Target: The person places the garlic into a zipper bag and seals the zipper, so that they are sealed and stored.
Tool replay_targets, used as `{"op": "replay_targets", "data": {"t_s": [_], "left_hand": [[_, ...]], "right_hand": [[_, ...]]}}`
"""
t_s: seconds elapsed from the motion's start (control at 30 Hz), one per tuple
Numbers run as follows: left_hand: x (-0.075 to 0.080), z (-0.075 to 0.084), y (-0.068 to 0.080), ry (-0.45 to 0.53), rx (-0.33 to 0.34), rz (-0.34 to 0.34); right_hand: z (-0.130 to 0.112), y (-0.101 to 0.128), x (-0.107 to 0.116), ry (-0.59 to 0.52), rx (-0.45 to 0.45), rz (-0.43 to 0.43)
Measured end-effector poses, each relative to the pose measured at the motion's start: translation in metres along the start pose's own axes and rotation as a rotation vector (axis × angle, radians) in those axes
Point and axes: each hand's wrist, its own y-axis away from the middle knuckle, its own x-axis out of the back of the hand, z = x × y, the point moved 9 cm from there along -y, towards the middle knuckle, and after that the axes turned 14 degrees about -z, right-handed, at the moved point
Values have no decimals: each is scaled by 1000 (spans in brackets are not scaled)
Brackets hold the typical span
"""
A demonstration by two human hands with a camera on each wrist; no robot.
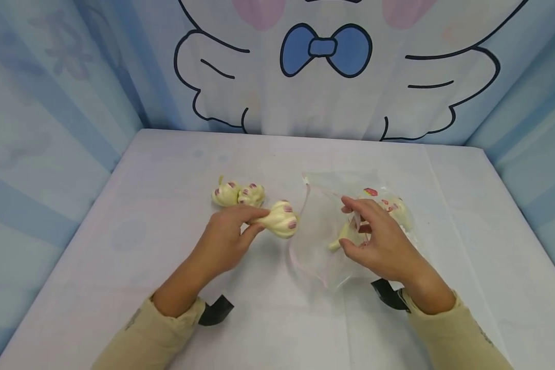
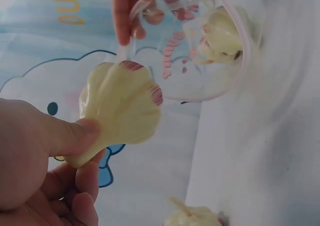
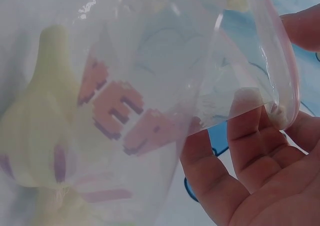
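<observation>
Plastic bag [image 3: 150,86], right hand [image 1: 379,241] | pink lettering, unreadable | left hand [image 1: 224,241]: garlic [image 1: 281,220]

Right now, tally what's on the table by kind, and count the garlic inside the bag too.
Garlic on the table: 2
Garlic in the left hand: 1
Garlic in the bag: at least 2, blurred through the plastic
Bag: 1, mouth held by the right hand
Total: 6 things, 5 garlic and 1 bag
</observation>
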Motion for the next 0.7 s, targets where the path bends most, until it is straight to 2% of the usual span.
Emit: {"op": "replay_targets", "data": {"t_s": [0.33, 0.6, 0.7], "left_hand": [[-22, 11, -9, 104, -7, -75], [-39, 19, -19, 98, -87, -121], [-45, 19, -21, 103, -79, -145]], "right_hand": [[0, 0, 0, 8, 17, 5], [0, 0, 1, 16, 24, 12], [0, 0, 1, 11, 20, 11]]}}
